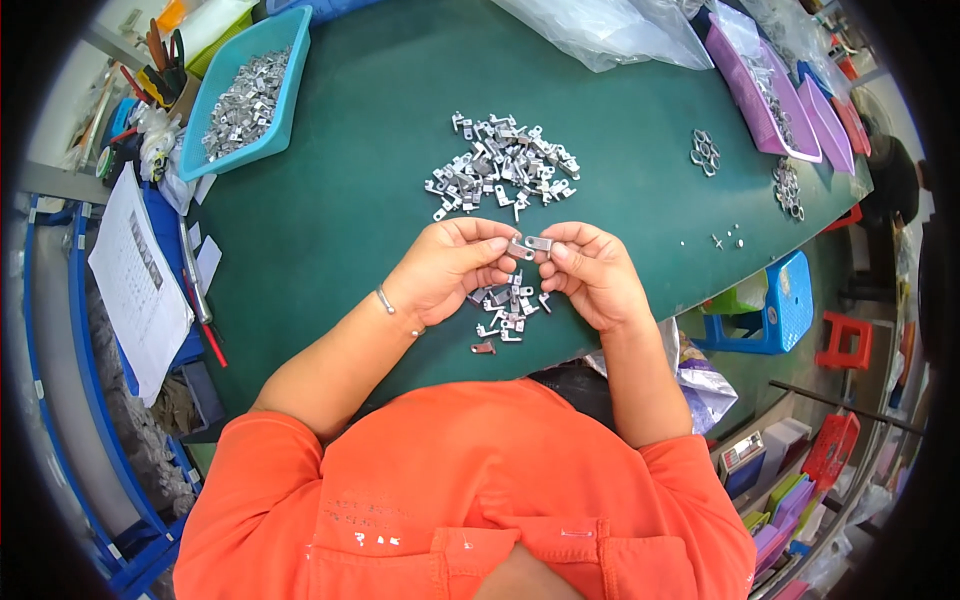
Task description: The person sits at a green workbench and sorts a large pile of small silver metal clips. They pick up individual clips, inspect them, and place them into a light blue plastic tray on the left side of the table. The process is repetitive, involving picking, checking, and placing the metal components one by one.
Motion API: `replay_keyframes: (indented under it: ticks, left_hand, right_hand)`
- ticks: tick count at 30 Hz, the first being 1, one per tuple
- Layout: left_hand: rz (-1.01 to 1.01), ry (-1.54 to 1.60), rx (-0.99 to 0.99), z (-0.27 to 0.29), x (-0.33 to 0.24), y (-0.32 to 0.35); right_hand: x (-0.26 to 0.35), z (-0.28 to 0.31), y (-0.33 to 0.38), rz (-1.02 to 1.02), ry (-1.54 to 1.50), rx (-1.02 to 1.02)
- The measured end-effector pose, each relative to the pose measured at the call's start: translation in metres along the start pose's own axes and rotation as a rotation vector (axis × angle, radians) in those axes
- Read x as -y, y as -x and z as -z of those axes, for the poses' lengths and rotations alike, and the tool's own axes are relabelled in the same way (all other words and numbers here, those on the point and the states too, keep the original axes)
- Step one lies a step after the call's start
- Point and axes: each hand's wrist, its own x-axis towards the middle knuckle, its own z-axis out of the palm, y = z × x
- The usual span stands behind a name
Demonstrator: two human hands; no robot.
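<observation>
Green table [330, 220] | left hand [445, 270], right hand [595, 275] pinch metal bracket [528, 245] | axis left-right

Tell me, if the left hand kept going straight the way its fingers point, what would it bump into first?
The left hand points right, toward the right hand. It would probably first meet the small metal piece pinched in the right hand's fingertips, which its own metal piece almost touches already.

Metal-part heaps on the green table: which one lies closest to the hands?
The small heap lying just under the left hand and right hand. The large heap lies farther up the table, and a third fills the turquoise tray.
</observation>
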Motion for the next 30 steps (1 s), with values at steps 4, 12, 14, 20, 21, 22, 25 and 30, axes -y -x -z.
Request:
replay_keyframes:
  ticks: [4,12,14,20,21,22,25,30]
  left_hand:
    - [0.010,0.022,0.026,0.000,0.001,0.004]
    - [-0.305,-1.041,0.140,0.006,-0.012,0.024]
    - [-0.488,-1.239,0.056,0.003,-0.013,0.017]
    - [-1.039,-1.577,-0.239,0.002,-0.010,-0.038]
    - [-1.027,-1.620,-0.243,0.003,-0.009,-0.039]
    - [-1.016,-1.659,-0.244,0.003,-0.009,-0.041]
    - [-0.927,-1.246,-0.225,0.002,-0.003,-0.031]
    - [-0.153,-0.059,-0.036,-0.007,-0.005,-0.005]
  right_hand:
    - [-0.001,-0.002,0.004,-0.010,-0.079,0.070]
    - [0.006,-0.021,0.012,0.186,0.925,0.111]
    - [0.003,-0.024,0.001,0.485,1.198,-0.011]
    - [-0.017,-0.024,-0.041,0.822,1.471,-0.252]
    - [-0.016,-0.020,-0.040,0.818,1.420,-0.240]
    - [-0.016,-0.013,-0.038,0.812,1.373,-0.230]
    - [-0.007,-0.006,-0.021,0.198,0.712,-0.267]
    - [0.005,-0.006,-0.001,0.120,0.324,-0.165]
